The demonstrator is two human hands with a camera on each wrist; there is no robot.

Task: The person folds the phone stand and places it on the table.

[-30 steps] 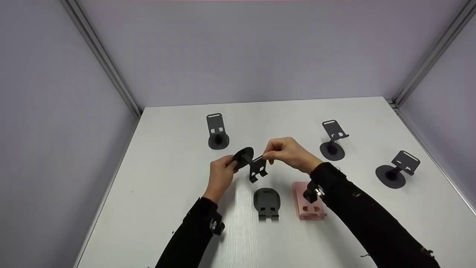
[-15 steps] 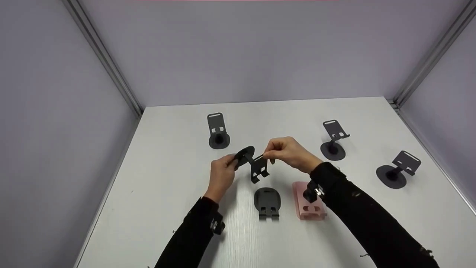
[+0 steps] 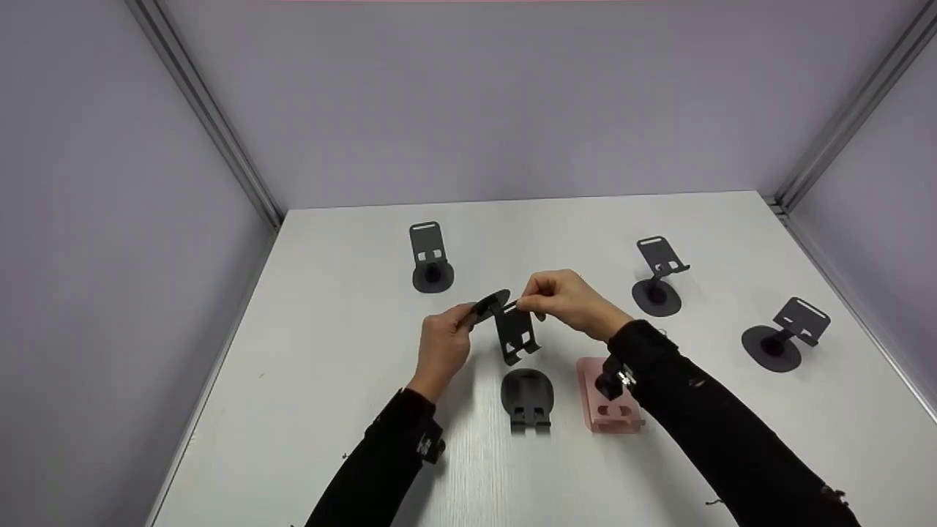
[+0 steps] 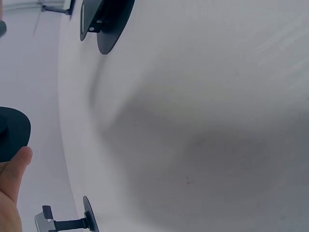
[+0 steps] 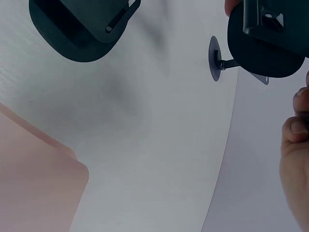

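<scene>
Above the middle of the white table (image 3: 329,380), both hands hold one black phone stand (image 3: 509,326) in the air. The left hand (image 3: 445,350) grips its round base (image 3: 489,304) between curled fingers and thumb; the right hand (image 3: 567,300) pinches the top edge of the cradle plate (image 3: 517,335), which hangs down tilted, its hooks toward the table. Directly below lies a folded black stand (image 3: 525,395), and just beside that a folded pink stand (image 3: 607,399) — partly hidden by the right sleeve. Three more black stands are set upright — one at the far left (image 3: 430,258), one at the far right (image 3: 656,277), one near the right edge (image 3: 785,334).
</scene>
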